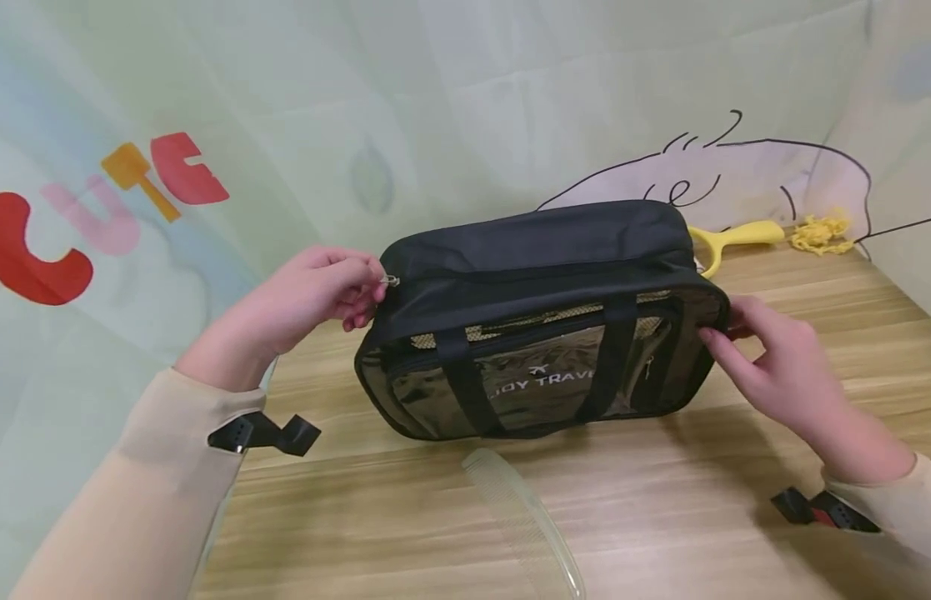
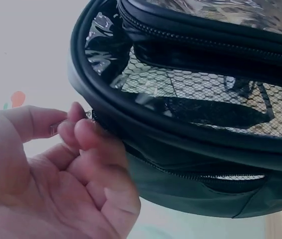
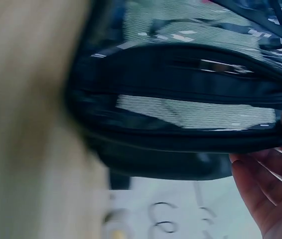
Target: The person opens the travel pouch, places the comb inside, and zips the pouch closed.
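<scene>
A black travel bag (image 1: pixel 540 242) with clear panels, two carry straps and white lettering stands on the wooden table. At its upper left corner my left hand (image 1: pixel 318 292) pinches the metal zipper pull (image 1: pixel 391 280) between thumb and fingers. In the left wrist view the zipper (image 2: pixel 181 174) runs along the bag's top, with a short gap showing along it. My right hand (image 1: pixel 783 367) grips the bag's right edge, thumb on the front face and fingers behind. Mesh (image 2: pixel 176 87) shows through the clear panel.
A pale translucent comb (image 1: pixel 536 517) lies on the table in front of the bag. Behind the bag's right end are a yellow-handled thing with a ring-shaped head (image 1: pixel 750 233) and a yellow stringy bundle (image 1: pixel 821 233). A printed cloth (image 1: pixel 285 108) hangs behind and at left.
</scene>
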The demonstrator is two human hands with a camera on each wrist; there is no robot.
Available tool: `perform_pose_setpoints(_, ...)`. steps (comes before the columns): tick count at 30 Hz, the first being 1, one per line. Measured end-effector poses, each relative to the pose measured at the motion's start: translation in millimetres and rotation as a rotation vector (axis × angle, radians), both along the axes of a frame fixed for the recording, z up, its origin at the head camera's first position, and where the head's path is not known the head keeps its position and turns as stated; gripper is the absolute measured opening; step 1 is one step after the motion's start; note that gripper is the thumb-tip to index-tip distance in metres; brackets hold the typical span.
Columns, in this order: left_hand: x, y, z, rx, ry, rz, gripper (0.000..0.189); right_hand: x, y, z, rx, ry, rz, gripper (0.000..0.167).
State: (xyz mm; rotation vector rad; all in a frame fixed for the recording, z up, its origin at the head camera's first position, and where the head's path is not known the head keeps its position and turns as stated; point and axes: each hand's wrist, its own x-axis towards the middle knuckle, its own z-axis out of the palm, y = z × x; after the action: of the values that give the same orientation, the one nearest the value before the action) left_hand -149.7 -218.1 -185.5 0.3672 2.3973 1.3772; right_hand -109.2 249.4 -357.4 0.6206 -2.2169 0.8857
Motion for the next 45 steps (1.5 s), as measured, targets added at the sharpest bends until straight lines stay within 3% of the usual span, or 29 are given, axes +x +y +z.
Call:
perform_pose_setpoints(1, -0.8, 2.2, 1.3, -0.003, 0.008, -0.001, 0.025, -2.6, 0.7, 5.4, 0.014, 0.034, 0.004, 0.016)
perform_pose_setpoints(3, -2.6, 8.1, 4.4, -0.024, 0.027, 0.003, 0.025, -7.2, 2.3, 14.3, 0.042, 0.089, 0.012, 0.034)
perform_pose_setpoints(6, -5.2, 21.4, 11.0, -0.071, 0.041, 0.009, 0.027, -10.6, 4.9, 22.7, 0.087, 0.115, 0.032, 0.054)
perform_pose_setpoints(8, -6.8, 31.7, 16.4, -0.107, 0.041, 0.005, 0.028, -10.6, 6.8, 26.7, 0.096, 0.093, 0.054, 0.045)
perform_pose_setpoints(12, -9.6, 50.4, 27.2, -0.16, 0.058, -0.024, 0.03, -11.2, 6.8, 34.3, 0.092, 0.054, 0.087, 0.007)
perform_pose_setpoints(18, -11.0, 68.8, 35.5, -0.222, 0.092, -0.031, 0.031, -16.1, 1.8, 40.1, 0.057, -0.002, 0.114, 0.019)
perform_pose_setpoints(26, -16.5, 84.6, 31.4, -0.28, 0.08, -0.038, 0.032, -23.4, 2.1, 33.0, 0.006, -0.068, 0.197, 0.032)
perform_pose_setpoints(33, -9.2, 99.7, 26.1, -0.494, 0.24, -0.071, 0.036, -25.7, -1.1, 29.9, -0.041, -0.118, 0.245, 0.037)
perform_pose_setpoints(35, -8.0, 103.6, 25.9, -0.505, 0.258, -0.062, 0.035, -25.6, -1.3, 29.9, -0.043, -0.126, 0.252, 0.038)
perform_pose_setpoints(40, -11.1, 106.5, 26.2, -0.479, 0.239, -0.054, 0.035, -26.8, -1.7, 29.3, -0.056, -0.13, 0.285, 0.038)
perform_pose_setpoints(45, -14.4, 108.1, 25.9, -0.491, 0.196, -0.125, 0.034, -28.1, -1.9, 27.8, -0.064, -0.128, 0.296, 0.048)
